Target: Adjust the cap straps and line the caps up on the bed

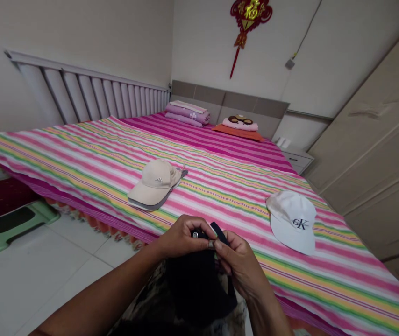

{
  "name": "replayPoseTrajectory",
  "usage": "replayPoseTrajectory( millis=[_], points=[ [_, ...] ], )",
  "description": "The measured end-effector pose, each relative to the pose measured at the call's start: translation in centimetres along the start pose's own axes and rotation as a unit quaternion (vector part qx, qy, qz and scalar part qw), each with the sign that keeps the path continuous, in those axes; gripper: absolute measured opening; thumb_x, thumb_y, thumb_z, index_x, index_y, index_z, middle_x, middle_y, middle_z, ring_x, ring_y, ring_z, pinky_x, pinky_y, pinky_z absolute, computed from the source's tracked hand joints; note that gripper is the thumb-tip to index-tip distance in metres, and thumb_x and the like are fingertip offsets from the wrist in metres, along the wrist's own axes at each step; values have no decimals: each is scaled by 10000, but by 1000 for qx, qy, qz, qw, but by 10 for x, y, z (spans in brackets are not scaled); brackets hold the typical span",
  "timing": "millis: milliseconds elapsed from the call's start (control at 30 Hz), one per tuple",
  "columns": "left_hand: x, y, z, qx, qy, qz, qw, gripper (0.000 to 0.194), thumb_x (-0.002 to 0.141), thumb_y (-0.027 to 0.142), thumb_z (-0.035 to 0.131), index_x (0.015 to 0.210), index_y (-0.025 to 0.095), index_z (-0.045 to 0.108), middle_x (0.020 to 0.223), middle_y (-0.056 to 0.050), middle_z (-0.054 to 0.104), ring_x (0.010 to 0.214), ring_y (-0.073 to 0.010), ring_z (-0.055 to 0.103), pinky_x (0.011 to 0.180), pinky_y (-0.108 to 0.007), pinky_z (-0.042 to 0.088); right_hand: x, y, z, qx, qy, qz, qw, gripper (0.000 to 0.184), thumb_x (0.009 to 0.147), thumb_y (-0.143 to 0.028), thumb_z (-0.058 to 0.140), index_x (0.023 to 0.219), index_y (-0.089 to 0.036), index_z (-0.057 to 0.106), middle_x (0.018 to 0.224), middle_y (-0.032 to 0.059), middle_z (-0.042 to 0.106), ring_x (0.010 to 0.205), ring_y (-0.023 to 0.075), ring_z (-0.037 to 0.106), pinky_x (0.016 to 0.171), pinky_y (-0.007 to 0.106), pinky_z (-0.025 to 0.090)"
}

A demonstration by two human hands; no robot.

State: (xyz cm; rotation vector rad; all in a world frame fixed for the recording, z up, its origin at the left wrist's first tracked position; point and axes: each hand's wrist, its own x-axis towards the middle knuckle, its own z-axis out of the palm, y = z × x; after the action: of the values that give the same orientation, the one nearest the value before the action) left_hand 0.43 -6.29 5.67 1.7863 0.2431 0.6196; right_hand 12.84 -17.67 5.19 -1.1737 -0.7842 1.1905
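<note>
A black cap [199,284] hangs below my two hands, close to my body at the front edge of the bed. My left hand [187,238] is closed on the cap near a small metal buckle, thumb and forefinger pinched together. My right hand [236,256] pinches the cap's dark strap [220,233], its loose end sticking up between my hands. The fingertips of both hands almost meet at the buckle. On the bed beyond lies a beige cap [159,179] with a grey-edged brim. To the right rests a white cap [292,219] with dark lettering.
A striped sheet [220,186] covers the bed. Folded purple bedding [187,113] and a pink folded item on an orange one [239,133] lie by the headboard [206,95]. A green stool [13,224] stands left on the tiled floor; a wardrobe [371,140] is at right.
</note>
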Motion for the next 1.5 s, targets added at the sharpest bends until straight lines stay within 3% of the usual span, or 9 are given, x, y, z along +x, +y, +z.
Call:
replayPoseTrajectory(
  millis=[233, 500, 567, 667, 800, 933, 1133, 1333, 1500],
  points=[
    [-1, 0, 2, 42, -22, 47, 998, 298, 624, 293, 710, 859, 136, 617, 784, -48, 631, 718, -141, 561, 656, -226, 419, 2, -2, 2, 129, -26, 32, 991, 296, 649, -353, 716, 638, -142, 508, 437, -97, 373, 322, -5, 185, 329, 160, 127],
    [-3, -1, 9, 109, 69, 147, 981, 218, 670, 253, 676, 859, 151, 633, 775, -66, 629, 716, -146, 570, 672, -238, 415, 1, -3, 10, 124, 5, 20, 992, 306, 652, -371, 710, 637, -153, 496, 424, -102, 359, 316, -2, 189, 323, 148, 139],
    [-3, 0, 9, 70, 77, 133, 986, 203, 660, 243, 682, 839, 155, 644, 762, -58, 629, 715, -145, 566, 673, -241, 411, 0, -4, 13, 105, 9, 6, 994, 300, 678, -393, 682, 652, -156, 501, 442, -96, 371, 320, 4, 198, 328, 154, 153],
    [-2, 0, 10, -94, 92, 50, 990, 191, 654, 265, 689, 801, 153, 639, 735, -30, 622, 687, -125, 555, 651, -227, 403, -3, -7, 14, 72, 34, -47, 996, 300, 756, -453, 579, 707, -162, 527, 508, -61, 453, 346, 23, 264, 356, 170, 205],
    [1, -3, 14, -328, 106, -76, 936, 248, 612, 294, 728, 773, 138, 621, 676, 0, 611, 613, -83, 539, 597, -187, 389, -7, -12, 14, 56, 47, -66, 995, 283, 782, -429, 549, 679, -166, 533, 521, -49, 478, 367, 32, 279, 384, 180, 214],
    [2, -5, 19, -445, 69, -126, 884, 297, 588, 314, 745, 760, 117, 604, 618, -11, 608, 542, -91, 553, 536, -185, 401, -11, -16, 15, 49, 30, -33, 998, 273, 715, -387, 634, 614, -140, 580, 468, -48, 457, 368, 28, 297, 389, 178, 204],
    [3, -10, 25, -517, -13, -123, 847, 297, 659, 376, 682, 791, 138, 563, 575, -21, 618, 495, -144, 587, 484, -226, 443, -13, -16, 19, 63, 41, -14, 997, 244, 678, -355, 657, 579, -136, 614, 487, -33, 487, 378, 34, 339, 391, 181, 225],
    [3, -14, 27, -521, 44, -130, 843, 338, 571, 310, 762, 785, 124, 577, 587, 6, 605, 487, -97, 565, 504, -188, 436, -12, -15, 17, 67, 50, -9, 996, 248, 673, -356, 658, 576, -132, 614, 484, -32, 485, 362, 27, 331, 372, 178, 191],
    [4, -17, 28, -517, 58, -124, 845, 339, 569, 314, 762, 780, 122, 581, 600, 6, 603, 487, -97, 562, 498, -190, 435, -9, -14, 18, 68, 60, -3, 996, 253, 661, -360, 667, 571, -130, 611, 488, -28, 502, 353, 20, 338, 367, 169, 209]
  ],
)
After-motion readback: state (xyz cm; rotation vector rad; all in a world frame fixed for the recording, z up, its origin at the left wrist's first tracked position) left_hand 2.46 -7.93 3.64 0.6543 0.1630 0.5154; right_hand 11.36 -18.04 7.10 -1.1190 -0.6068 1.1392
